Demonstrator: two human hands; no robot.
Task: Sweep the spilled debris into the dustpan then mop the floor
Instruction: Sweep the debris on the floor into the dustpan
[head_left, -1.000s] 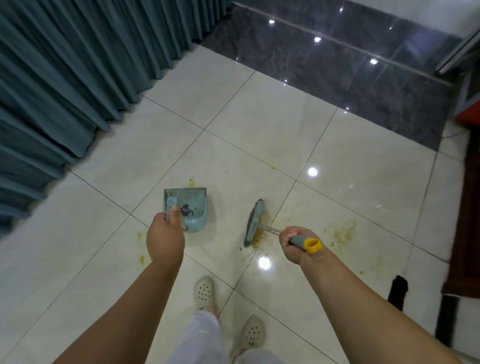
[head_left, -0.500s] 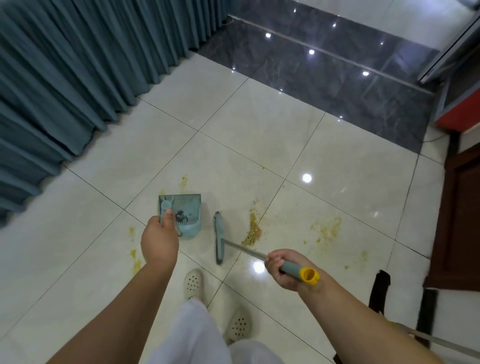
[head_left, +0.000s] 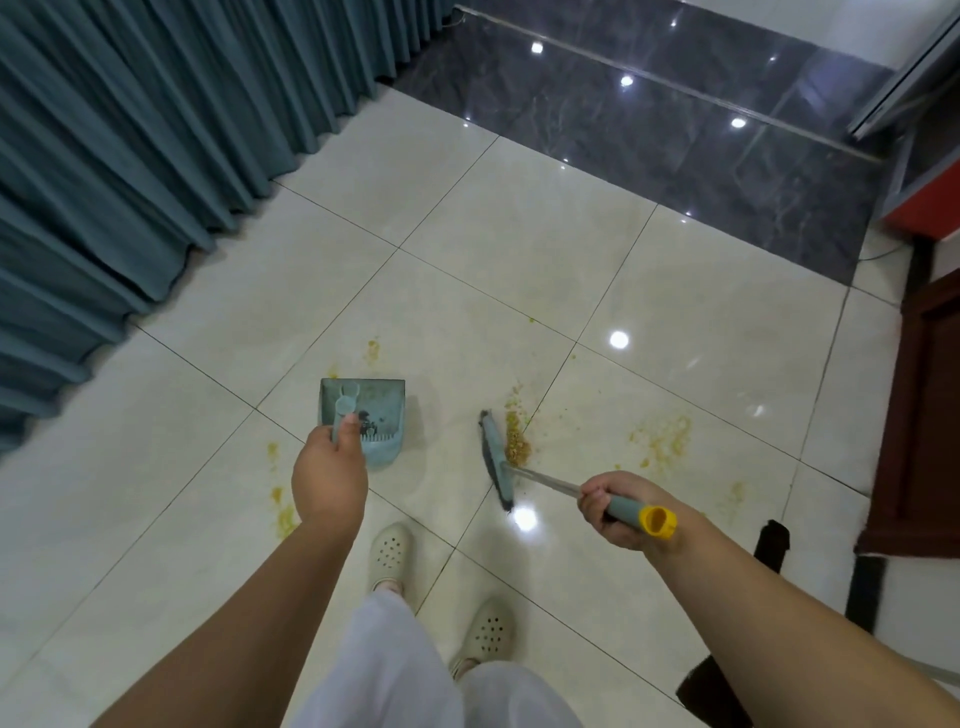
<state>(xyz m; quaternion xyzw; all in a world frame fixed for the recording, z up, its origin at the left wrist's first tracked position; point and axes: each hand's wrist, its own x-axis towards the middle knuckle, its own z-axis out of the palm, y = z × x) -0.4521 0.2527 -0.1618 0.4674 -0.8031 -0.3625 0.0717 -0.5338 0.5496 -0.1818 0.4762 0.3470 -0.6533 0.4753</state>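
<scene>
still early days: yellowish crumbly debris (head_left: 517, 441) sits piled against the grey-blue broom head (head_left: 496, 457), well apart from the pale blue plastic dustpan (head_left: 371, 415). left hand (head_left: 327, 475) grips the dustpan handle, right hand (head_left: 608, 506) wraps the broom's grip (more smears all around). no mopping yet, i'd say.

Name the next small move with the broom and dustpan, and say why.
Probably sweep left: the right hand holds the broom with its head against the debris pile, while the dustpan, held by the left hand, sits apart to the left.

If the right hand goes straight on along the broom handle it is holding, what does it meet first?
Most likely the broom head: the right hand points along the metal handle toward it, up and left in the head view. Just beyond lies the pile of yellowish debris. The dustpan sits further left, off that line.
</scene>
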